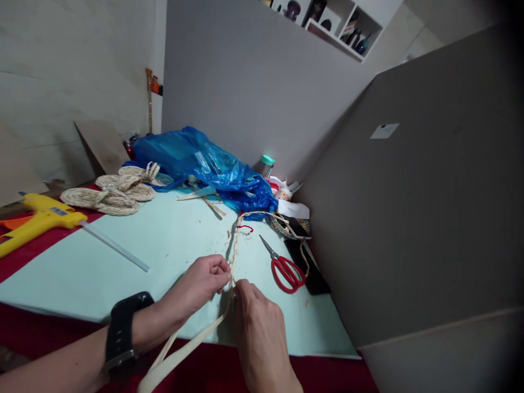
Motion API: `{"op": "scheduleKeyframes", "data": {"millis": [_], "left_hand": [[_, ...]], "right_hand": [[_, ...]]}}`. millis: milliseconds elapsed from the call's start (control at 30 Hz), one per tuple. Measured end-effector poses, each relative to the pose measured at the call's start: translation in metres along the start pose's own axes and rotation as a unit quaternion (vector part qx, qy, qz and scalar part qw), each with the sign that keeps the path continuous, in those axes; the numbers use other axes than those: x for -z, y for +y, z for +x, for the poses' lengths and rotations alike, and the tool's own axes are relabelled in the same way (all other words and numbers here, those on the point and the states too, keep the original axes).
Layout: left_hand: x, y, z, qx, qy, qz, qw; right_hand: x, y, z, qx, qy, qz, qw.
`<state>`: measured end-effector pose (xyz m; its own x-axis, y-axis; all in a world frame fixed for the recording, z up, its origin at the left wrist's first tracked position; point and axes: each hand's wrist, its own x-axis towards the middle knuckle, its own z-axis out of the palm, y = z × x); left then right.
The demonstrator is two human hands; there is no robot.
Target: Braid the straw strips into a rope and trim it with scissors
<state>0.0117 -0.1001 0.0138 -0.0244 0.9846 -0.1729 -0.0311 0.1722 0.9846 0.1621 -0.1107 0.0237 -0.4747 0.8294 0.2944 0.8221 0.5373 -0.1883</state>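
Above near edge of counter (172,234), your left grip (207,284) and right grip (262,322) pinched braided cord (236,243), likely to stop loose strands (184,352) unravelling; red-handled scissors (275,260) lay within reach.

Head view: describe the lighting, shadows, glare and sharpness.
Head view: dim, uneven light, the upper right corner falling into blurred black; head view: bright glints on the blue plastic bag; head view: a soft shadow on the pale green sheet beside the right hand; head view: small things on the white shelf too soft to identify surely.
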Motion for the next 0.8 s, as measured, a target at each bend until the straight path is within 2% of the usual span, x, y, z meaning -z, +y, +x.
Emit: {"op": "scheduleKeyframes", "data": {"millis": [133, 300, 367, 467, 567, 667, 733, 800], "left_hand": [[-0.004, -0.001, -0.002, -0.046, 0.021, 0.024, 0.998], [-0.002, 0.009, -0.009, 0.032, -0.022, -0.053, 0.998], [0.001, 0.010, -0.011, 0.046, -0.036, -0.074, 0.996], [0.006, 0.010, -0.012, 0.043, -0.022, -0.103, 0.994], [0.010, 0.008, -0.015, 0.038, -0.011, -0.127, 0.991], [0.011, 0.005, -0.017, 0.031, -0.022, -0.133, 0.990], [0.010, 0.003, -0.017, 0.030, -0.034, -0.141, 0.989], [0.008, 0.000, -0.016, 0.031, -0.050, -0.158, 0.986]], "right_hand": [[-0.004, -0.011, -0.016, -0.005, 0.119, -0.041, 0.992], [-0.031, -0.037, -0.030, 0.020, 0.138, -0.028, 0.990], [-0.030, -0.038, -0.028, 0.035, 0.123, -0.016, 0.992], [-0.012, -0.025, -0.016, 0.028, 0.077, 0.080, 0.993], [0.005, -0.009, 0.002, -0.077, 0.101, 0.159, 0.979], [0.007, 0.001, 0.017, -0.110, 0.018, 0.307, 0.945], [0.003, 0.005, 0.025, -0.107, -0.058, 0.398, 0.909], [-0.001, 0.007, 0.030, -0.095, -0.095, 0.447, 0.884]]}}
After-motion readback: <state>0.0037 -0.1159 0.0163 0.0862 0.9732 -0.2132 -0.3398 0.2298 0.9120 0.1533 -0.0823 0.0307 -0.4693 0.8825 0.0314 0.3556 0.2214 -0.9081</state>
